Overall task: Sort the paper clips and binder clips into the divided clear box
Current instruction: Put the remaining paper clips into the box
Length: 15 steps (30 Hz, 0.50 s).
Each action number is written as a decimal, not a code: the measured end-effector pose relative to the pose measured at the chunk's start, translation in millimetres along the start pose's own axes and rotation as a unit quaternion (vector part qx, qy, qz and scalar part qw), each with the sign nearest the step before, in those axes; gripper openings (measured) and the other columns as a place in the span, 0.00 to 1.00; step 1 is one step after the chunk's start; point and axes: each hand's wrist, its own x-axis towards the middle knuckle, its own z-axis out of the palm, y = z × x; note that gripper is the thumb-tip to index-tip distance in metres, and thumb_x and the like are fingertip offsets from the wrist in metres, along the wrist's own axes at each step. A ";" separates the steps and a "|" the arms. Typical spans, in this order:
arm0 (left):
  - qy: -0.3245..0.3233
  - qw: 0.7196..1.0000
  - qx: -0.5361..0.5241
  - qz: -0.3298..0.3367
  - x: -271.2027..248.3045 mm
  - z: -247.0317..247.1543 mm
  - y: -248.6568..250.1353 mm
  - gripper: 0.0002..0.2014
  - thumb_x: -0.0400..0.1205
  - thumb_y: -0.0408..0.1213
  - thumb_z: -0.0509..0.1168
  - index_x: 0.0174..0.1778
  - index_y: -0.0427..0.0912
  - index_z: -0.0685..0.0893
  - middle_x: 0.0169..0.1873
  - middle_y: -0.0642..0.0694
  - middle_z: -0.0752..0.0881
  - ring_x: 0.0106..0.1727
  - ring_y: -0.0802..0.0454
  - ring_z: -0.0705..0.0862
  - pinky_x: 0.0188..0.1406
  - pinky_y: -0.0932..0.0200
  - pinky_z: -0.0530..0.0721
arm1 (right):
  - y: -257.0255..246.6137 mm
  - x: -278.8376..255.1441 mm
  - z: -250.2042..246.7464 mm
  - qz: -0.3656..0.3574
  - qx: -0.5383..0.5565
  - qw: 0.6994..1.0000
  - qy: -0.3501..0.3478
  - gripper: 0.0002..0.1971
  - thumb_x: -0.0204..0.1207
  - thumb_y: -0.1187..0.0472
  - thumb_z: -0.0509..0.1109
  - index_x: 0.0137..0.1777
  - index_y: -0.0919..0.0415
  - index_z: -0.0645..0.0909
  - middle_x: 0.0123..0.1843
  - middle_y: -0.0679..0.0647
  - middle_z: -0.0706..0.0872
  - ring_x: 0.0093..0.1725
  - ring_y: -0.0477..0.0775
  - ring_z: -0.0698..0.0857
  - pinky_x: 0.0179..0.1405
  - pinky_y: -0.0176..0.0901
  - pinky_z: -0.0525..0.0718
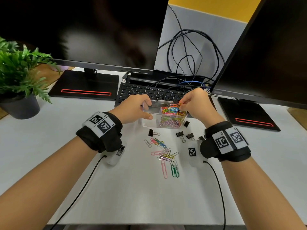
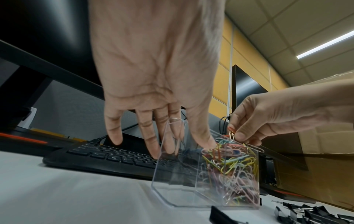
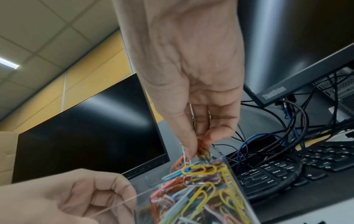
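Observation:
A divided clear box (image 1: 150,121) (image 2: 172,181) stands on the white desk. Its right compartment is heaped with colored paper clips (image 1: 171,115) (image 3: 199,186); the left compartment looks empty. My left hand (image 1: 135,108) (image 2: 162,136) grips the box's left end, thumb on the near wall, fingers over the far rim. My right hand (image 1: 181,103) (image 3: 199,149) pinches a few paper clips (image 2: 231,134) just above the heap. Loose paper clips (image 1: 164,155) lie on the desk in front of the box. Several black binder clips (image 1: 181,135) lie near my right wrist.
A black keyboard (image 1: 149,93) sits right behind the box, with tangled cables (image 1: 187,63) beyond it. Two dark monitors (image 1: 99,30) on stands flank the area. A potted plant (image 1: 18,77) stands at the far left. A binder clip (image 1: 186,124) lies against the box's right side.

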 end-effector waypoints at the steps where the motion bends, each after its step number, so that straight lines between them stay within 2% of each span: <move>1: 0.000 1.000 0.001 0.000 -0.1 0.0 0.0 0.21 0.73 0.44 0.78 0.60 0.47 0.81 0.50 0.50 0.85 0.52 0.47 0.83 0.58 0.45 0.84 | 0.1 1.1 0.5 0.002 -0.007 1.000 -0.002 0.03 0.69 0.66 0.79 0.41 0.61 0.89 0.46 0.59 0.89 0.47 0.57 0.88 0.48 0.53 0.90; 6: -0.001 1.000 0.002 0.002 -0.2 -0.1 -0.1 0.21 0.73 0.44 0.78 0.60 0.47 0.81 0.50 0.50 0.85 0.51 0.47 0.83 0.58 0.45 0.84 | -1.6 1.8 0.7 -0.006 -0.019 1.000 0.001 0.04 0.69 0.66 0.79 0.43 0.60 0.89 0.47 0.58 0.89 0.46 0.54 0.86 0.51 0.46 0.87; 10: -0.001 1.000 0.001 0.002 -0.4 -0.2 -0.3 0.21 0.73 0.44 0.78 0.60 0.47 0.81 0.50 0.51 0.85 0.52 0.47 0.83 0.58 0.45 0.84 | -1.2 0.1 -1.0 0.007 0.004 1.000 -0.010 0.06 0.69 0.67 0.79 0.46 0.62 0.89 0.48 0.59 0.90 0.49 0.56 0.88 0.53 0.52 0.89; 13: 0.000 1.000 0.003 0.002 0.0 0.1 -0.1 0.21 0.73 0.44 0.78 0.60 0.47 0.81 0.50 0.50 0.85 0.52 0.47 0.83 0.58 0.44 0.84 | 1.1 -3.0 -4.3 -0.016 0.011 1.000 0.015 0.07 0.68 0.69 0.79 0.47 0.64 0.89 0.48 0.61 0.90 0.47 0.58 0.88 0.48 0.50 0.89; 15: 0.000 1.000 0.004 0.002 0.6 0.5 0.1 0.21 0.73 0.44 0.78 0.60 0.47 0.81 0.50 0.50 0.85 0.52 0.47 0.83 0.58 0.44 0.84 | 1.7 -3.3 -7.0 -0.012 0.007 1.000 0.027 0.07 0.68 0.68 0.79 0.47 0.64 0.90 0.49 0.60 0.89 0.46 0.58 0.87 0.51 0.51 0.88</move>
